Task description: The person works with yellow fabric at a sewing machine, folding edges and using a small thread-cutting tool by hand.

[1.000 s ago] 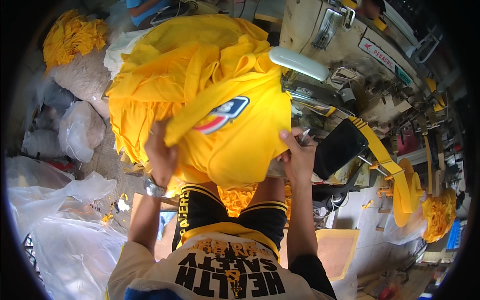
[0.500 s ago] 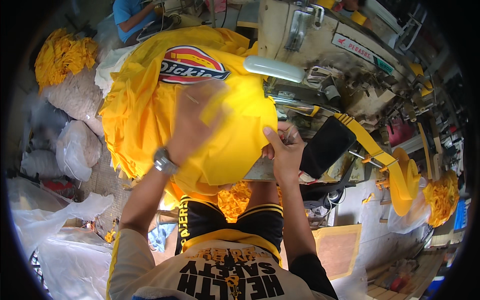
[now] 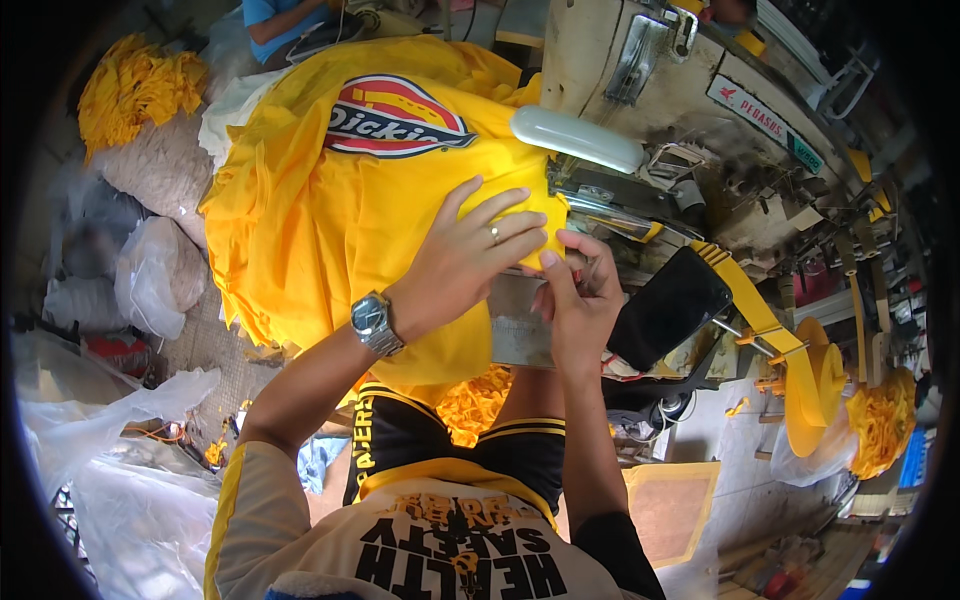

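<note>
A large yellow fabric piece (image 3: 290, 240) with a red, white and dark printed badge spreads in folds in front of me, its right edge at the sewing machine (image 3: 575, 60). My left hand (image 3: 465, 250), with a ring and a wristwatch, lies flat on the fabric, fingers spread toward the machine's needle area. At the fabric's right corner my right hand (image 3: 585, 300) pinches the edge between thumb and forefinger. Its other fingers are curled, and I cannot make out whether they hold something small. A pale, rounded lamp (image 3: 578, 138) sits just above the needle area.
Right of my right hand lies a black phone (image 3: 670, 308). A yellow strip (image 3: 750, 300) runs from a roll (image 3: 815, 390) toward the machine. Bundled yellow cloth (image 3: 140, 95) and plastic bags (image 3: 155, 280) stand at the left. Another person (image 3: 275, 30) sits at the far left.
My left hand has swept right and come down flat on the fabric by the machine. The fabric's near right edge has drawn back, baring more of the metal table. My right hand stays at the edge.
</note>
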Action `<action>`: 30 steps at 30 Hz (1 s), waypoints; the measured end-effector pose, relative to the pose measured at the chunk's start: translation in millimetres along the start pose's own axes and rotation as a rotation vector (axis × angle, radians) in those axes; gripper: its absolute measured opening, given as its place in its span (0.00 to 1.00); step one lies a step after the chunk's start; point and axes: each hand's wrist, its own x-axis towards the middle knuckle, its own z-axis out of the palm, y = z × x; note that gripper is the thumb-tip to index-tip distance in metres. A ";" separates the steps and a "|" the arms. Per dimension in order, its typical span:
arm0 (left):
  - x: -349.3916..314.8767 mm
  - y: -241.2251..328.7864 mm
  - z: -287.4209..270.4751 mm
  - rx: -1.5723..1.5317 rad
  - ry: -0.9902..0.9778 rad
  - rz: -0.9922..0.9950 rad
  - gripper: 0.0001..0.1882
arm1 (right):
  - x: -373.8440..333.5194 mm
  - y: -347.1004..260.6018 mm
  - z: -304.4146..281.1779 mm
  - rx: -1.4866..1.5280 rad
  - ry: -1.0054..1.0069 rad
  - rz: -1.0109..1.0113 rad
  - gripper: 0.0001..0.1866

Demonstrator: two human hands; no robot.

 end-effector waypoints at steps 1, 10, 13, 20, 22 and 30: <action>4.0 -1.7 1.6 0.012 -0.014 -0.002 0.26 | 1.6 0.4 -1.1 -0.040 0.011 0.006 0.11; 39.0 -32.1 9.4 0.024 0.009 0.032 0.13 | 13.0 2.0 1.4 -0.631 0.006 -0.367 0.14; 42.6 -40.4 13.9 -0.025 -0.007 0.019 0.10 | 9.6 -1.4 -1.3 -0.673 -0.004 -0.325 0.12; 50.3 -52.5 24.0 -0.192 0.175 -0.118 0.11 | -34.0 31.8 -17.1 -0.519 -0.090 -0.267 0.08; 46.6 -60.2 30.1 -0.358 0.260 -0.244 0.11 | -33.9 39.1 -21.3 -0.555 -0.157 -0.389 0.08; 21.7 -65.2 24.8 -0.408 0.434 -0.545 0.14 | -30.1 -3.2 -22.4 -0.755 -0.281 -0.204 0.16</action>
